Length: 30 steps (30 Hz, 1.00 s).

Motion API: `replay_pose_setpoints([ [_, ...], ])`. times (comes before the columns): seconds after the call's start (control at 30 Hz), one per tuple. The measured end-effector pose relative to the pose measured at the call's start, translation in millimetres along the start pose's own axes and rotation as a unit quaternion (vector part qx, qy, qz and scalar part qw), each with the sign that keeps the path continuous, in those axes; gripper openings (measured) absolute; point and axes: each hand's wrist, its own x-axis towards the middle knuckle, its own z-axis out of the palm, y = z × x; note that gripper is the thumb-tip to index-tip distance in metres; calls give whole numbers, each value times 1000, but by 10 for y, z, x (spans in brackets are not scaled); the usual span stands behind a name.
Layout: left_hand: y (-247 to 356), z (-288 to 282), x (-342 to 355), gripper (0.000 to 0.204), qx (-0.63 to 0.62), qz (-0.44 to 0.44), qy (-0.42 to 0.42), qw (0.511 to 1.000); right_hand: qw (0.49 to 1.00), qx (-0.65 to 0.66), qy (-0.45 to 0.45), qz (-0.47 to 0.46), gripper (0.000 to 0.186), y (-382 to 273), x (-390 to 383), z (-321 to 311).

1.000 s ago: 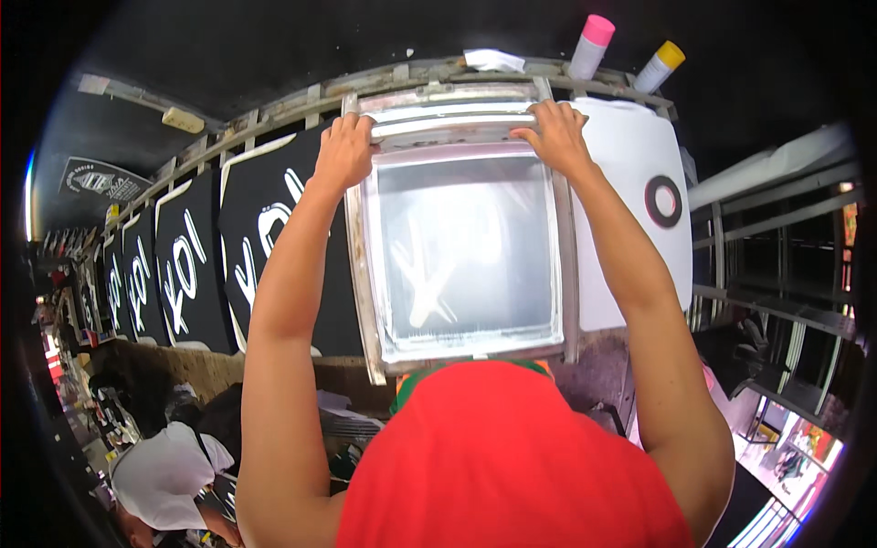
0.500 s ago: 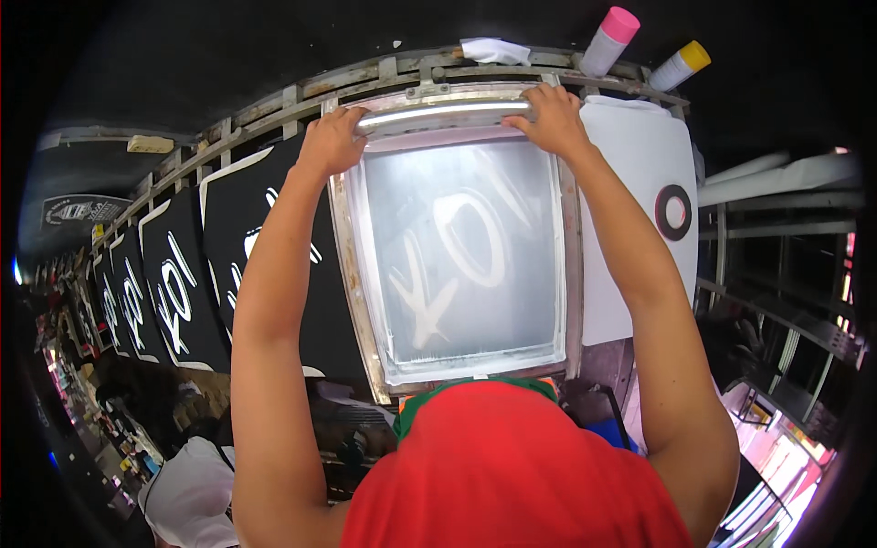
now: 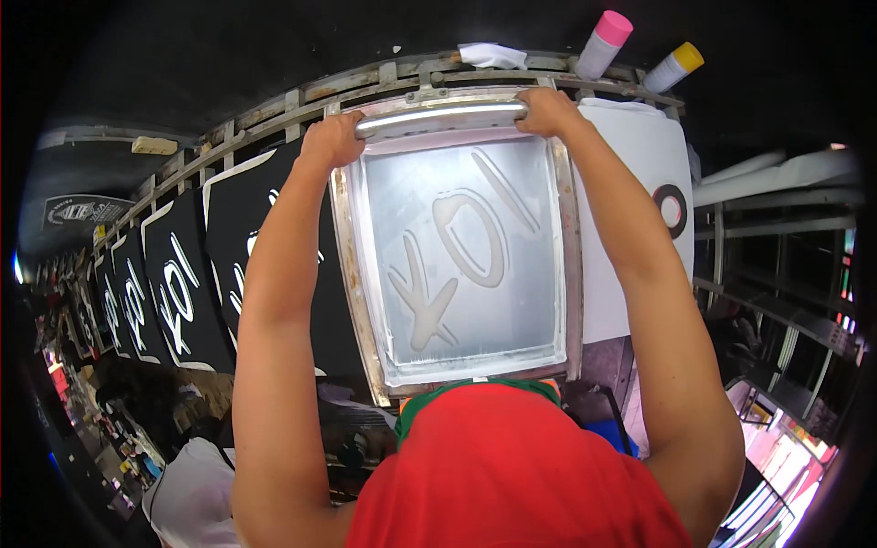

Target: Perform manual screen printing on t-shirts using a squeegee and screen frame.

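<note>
A silver metal squeegee (image 3: 443,119) lies across the far end of a screen-printing frame (image 3: 573,283). My left hand (image 3: 334,140) is closed around its left end, and my right hand (image 3: 546,111) grips the right end. Both arms reach forward over the frame. Below the squeegee, the pale grey mesh (image 3: 393,201) carries large slanted stencil lettering (image 3: 475,247). White ink rims the mesh along its sides and near edge. What lies beneath the screen is mostly hidden.
Black panels (image 3: 164,301) with white lettering line up to the left. At right, a white sheet (image 3: 607,237) carries a black tape roll (image 3: 670,212). Beyond the metal rail (image 3: 265,114) stand a pink-capped can (image 3: 603,46), a yellow-capped can (image 3: 674,67) and a white cloth (image 3: 493,56).
The stencil lettering on the mesh has turned from whitish to a darker, sharper grey. My right hand has shifted slightly left and wrapped more tightly over the squeegee's end.
</note>
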Motion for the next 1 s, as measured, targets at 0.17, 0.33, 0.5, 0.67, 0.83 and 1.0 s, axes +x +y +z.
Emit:
replay_pose_setpoints([
  [0.17, 33, 346, -350, 38, 29, 61, 72, 995, 999, 10, 32, 25, 37, -94, -428, 294],
  [0.33, 213, 698, -1486, 31, -23, 77, 100, 992, 999, 37, 29, -4, 32, -429, -1361, 667],
  [0.5, 558, 1186, -2835, 28, -90, 100, 131, 982, 995, 85, 41, 28, 27, -862, -2847, 1153],
  [0.67, 932, 1717, -4149, 41, -95, 106, 124, 982, 993, 59, 102, 12, 39, -1161, -4296, 2092],
  [0.83, 945, 1527, -4299, 44, -140, 131, 79, 978, 976, 37, 209, 46, 47, -1375, -4619, 1573],
  [1.0, 790, 1249, -4109, 31, -250, 22, 107, 962, 865, 176, 423, 205, 58, -783, -4420, 1964],
])
